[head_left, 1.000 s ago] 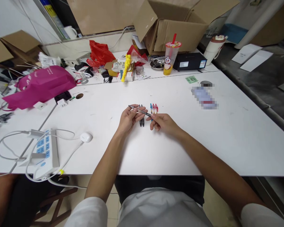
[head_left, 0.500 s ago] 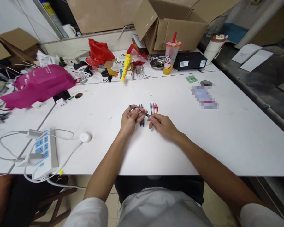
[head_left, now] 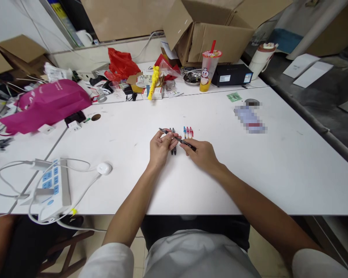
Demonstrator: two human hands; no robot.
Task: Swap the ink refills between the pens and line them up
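In front of me my left hand (head_left: 160, 148) is closed on a slim pen (head_left: 176, 138) with a dark, partly clear barrel, its far end sticking out past the fingertips. My right hand (head_left: 202, 154) pinches the same pen's thick black end (head_left: 190, 145). Whether the two portions are joined or separate I cannot make out. Two black pens (head_left: 173, 151) lie side by side on the table beneath the left fingers, which partly cover them. Just right of them rest a blue pen (head_left: 185, 131) and two red-pink pens (head_left: 189, 132), their lower ends behind my right hand.
On the white table (head_left: 127, 185), a power strip (head_left: 56, 189) with looped cables lies at left. Behind it sits a magenta bag (head_left: 52, 102). A drink cup (head_left: 208, 71), black box (head_left: 232, 75) and large carton (head_left: 211, 38) stand at the back. A blurred item (head_left: 249, 119) lies at right.
The right hand has shifted slightly right, and its grip has changed so that the pen's thick black end now shows above the fingers. The left hand has barely moved.
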